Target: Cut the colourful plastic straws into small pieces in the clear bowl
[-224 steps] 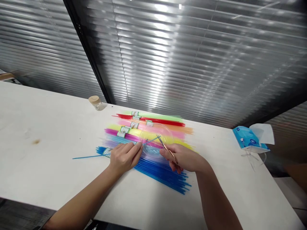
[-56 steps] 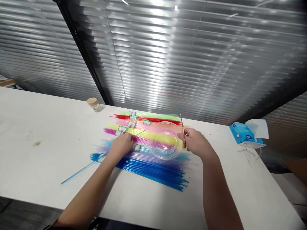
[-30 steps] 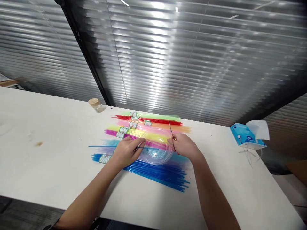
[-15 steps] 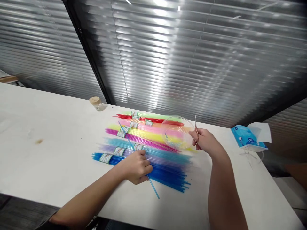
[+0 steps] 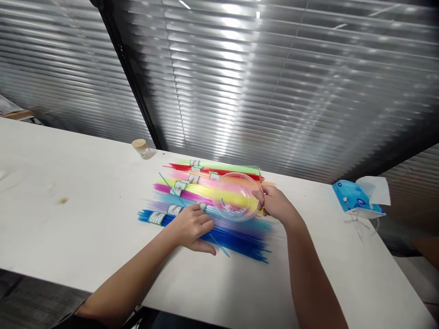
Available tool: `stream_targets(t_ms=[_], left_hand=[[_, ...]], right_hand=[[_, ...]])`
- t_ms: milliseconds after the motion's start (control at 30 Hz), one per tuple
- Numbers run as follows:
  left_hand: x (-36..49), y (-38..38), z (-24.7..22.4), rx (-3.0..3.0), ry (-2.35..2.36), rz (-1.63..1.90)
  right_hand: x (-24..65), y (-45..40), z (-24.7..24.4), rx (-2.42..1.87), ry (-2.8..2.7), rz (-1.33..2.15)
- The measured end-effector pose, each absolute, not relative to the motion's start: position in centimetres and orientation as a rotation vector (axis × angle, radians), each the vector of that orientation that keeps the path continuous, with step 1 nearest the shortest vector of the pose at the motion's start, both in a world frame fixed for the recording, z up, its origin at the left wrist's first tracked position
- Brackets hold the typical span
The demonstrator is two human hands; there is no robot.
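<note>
Bundles of long thin plastic sticks lie side by side, among them dark blue sticks (image 5: pixel 236 241) nearest me and red sticks (image 5: pixel 178 167) at the back. My left hand (image 5: pixel 195 228) rests over the blue ones, thumb spread away from its bent fingers. A single light-blue stick (image 5: pixel 219 245) passes slantwise beneath that hand, both ends showing. My right hand (image 5: pixel 274 203) grips the rim of a clear plastic bowl (image 5: pixel 222 212) together with scissors (image 5: pixel 261 183), blades pointing up. The bowl is above the bundles, with a few small bluish pieces inside it.
White and green paper bands (image 5: pixel 157 218) wrap the bundles. A small jar with a wooden lid (image 5: pixel 140 145) stands at the table's back edge. To the right is a blue tissue pack (image 5: pixel 353 198). Metal blinds (image 5: pixel 222 82) rise behind the white table (image 5: pixel 85 228).
My right hand has moved left with the bowl and scissors, bringing them over the middle of the bundles. My left hand has loosened from the light-blue stick, which now lies lower on the bundles.
</note>
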State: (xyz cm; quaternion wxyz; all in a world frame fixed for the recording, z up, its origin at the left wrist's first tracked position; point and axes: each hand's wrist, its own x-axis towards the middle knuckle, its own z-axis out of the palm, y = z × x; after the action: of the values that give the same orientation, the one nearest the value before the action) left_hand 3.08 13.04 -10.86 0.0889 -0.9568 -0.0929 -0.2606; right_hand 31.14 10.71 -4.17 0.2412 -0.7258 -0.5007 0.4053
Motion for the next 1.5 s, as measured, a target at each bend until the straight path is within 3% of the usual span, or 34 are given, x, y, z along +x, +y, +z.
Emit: stream_targets(t_ms=[233,600,833,1100,1500], left_hand=[[2.7,12.5,-9.5,-2.439,-0.569,-1.114],[2.8,13.3,-10.3,-2.273,-0.938,-0.992],[2.8,13.1,-9.9,-2.187,-1.009,-0.988],[2.8,13.1,-10.1,-2.182,-0.994,-1.068],[3.0,12.6,-10.2,-2.288,-0.894,-1.114]], right_hand=[[29.3,11.2,-4.9,-1.958,-1.409,1.091],[29.2,10.3,-2.8,-2.295,-1.529,0.778],[28.9,7.4,-0.3,-1.991,-1.672,1.075],[24.9,6.3,0.4,-1.823,-2.022,1.167],[24.7,6.6,-0.4,-1.679,-1.921,1.404]])
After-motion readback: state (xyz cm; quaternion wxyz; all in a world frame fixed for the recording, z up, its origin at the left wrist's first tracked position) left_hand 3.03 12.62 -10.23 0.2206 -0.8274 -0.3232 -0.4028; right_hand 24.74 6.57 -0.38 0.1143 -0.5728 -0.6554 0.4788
